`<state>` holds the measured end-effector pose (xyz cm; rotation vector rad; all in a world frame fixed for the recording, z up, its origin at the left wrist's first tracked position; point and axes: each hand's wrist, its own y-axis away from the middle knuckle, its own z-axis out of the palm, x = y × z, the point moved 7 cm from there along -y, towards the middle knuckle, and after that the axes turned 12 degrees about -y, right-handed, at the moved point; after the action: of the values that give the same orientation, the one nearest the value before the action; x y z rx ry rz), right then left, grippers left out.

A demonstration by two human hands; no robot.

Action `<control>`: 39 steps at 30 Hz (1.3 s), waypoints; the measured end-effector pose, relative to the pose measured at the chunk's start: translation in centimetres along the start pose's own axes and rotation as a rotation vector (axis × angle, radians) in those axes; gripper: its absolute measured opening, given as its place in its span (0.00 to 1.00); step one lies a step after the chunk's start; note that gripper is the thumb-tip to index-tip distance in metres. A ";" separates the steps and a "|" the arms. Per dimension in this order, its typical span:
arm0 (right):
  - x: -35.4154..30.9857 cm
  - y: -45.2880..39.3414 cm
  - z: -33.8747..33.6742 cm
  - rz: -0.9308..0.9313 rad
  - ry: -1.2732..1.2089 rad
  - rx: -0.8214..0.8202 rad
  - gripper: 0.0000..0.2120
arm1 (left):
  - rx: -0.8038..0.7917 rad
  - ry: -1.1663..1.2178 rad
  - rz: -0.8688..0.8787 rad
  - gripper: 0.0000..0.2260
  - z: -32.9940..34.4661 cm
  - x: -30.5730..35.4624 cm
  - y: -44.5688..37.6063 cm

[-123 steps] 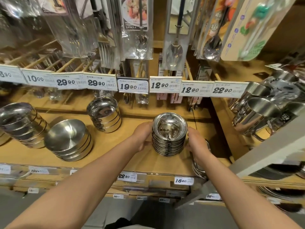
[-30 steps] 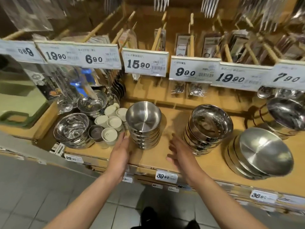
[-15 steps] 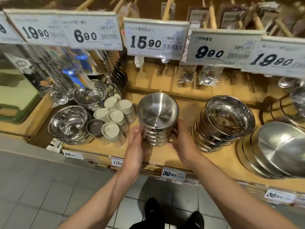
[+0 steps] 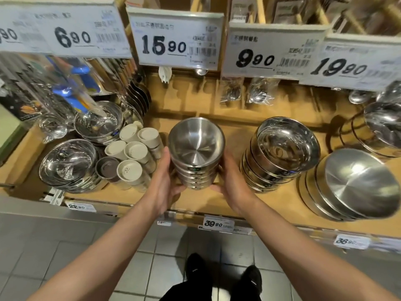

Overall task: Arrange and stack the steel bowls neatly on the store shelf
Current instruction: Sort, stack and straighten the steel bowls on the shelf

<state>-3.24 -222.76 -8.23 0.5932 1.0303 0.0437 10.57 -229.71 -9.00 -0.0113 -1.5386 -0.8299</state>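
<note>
Both forearms reach up from the bottom corners and meet at the stack of steel bowls (image 4: 196, 153), which stands on the wooden shelf (image 4: 273, 200) near its front edge. The left hand (image 4: 161, 185) cups the stack from nine o'clock, its fingers curled round the lower bowls, thumb lying up the side. The right hand (image 4: 233, 183) mirrors it from three o'clock, palm against the stack and fingers wrapped under its base. Most fingertips are hidden behind the bowls, so whether the stack is lifted or resting cannot be told. The top bowl tilts slightly toward the camera and holds nothing. At three o'clock of it a polished bowl stack (image 4: 282, 153) leans, and further right a stack of wide matte bowls (image 4: 355, 185) lies tipped on its side. At nine o'clock stand white-capped shakers (image 4: 132, 157), then glossy bowls (image 4: 69, 164) in wrap. Price tags (image 4: 175, 40) at twelve o'clock are partly blurred.
</note>
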 end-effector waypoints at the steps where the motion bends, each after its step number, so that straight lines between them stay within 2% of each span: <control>1: 0.0 0.1 0.0 -0.003 0.004 -0.001 0.15 | -0.007 -0.005 0.004 0.25 0.0 0.0 0.1; 9: 0.8 2.1 -0.5 0.030 -0.051 0.059 0.19 | 0.007 -0.007 0.039 0.19 0.5 0.5 2.7; 14: 0.8 4.5 -0.1 0.017 -0.082 0.064 0.15 | 0.012 -0.050 0.035 0.16 0.6 1.1 5.5; 20: 0.6 9.2 0.3 -0.020 -0.086 0.017 0.19 | -0.011 -0.023 0.039 0.27 1.9 1.7 10.6; 24: -0.5 13.4 0.0 -0.041 -0.066 -0.026 0.15 | 0.021 0.017 0.026 0.27 3.3 1.6 13.5; 27: -1.3 16.8 -1.3 -0.063 -0.059 -0.009 0.15 | -0.004 -0.034 0.049 0.29 5.6 1.4 15.7; 30: -1.8 20.5 -3.5 -0.098 -0.067 0.024 0.15 | -0.024 -0.063 0.070 0.28 8.6 1.3 18.2; 33: -1.9 24.1 -6.7 -0.112 -0.085 0.082 0.20 | -0.080 -0.086 0.089 0.26 12.6 0.6 20.2; 37: -1.9 28.9 -11.2 -0.132 -0.097 0.142 0.17 | -0.157 -0.126 0.044 0.28 18.4 -1.1 22.3; 39: -1.9 31.2 -13.8 -0.138 -0.116 0.200 0.21 | -0.209 -0.177 0.003 0.30 21.5 -2.1 23.1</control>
<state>-8.09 -190.91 3.16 0.6966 0.9667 -0.2155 3.33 -201.06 2.32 -0.2457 -1.6087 -1.0055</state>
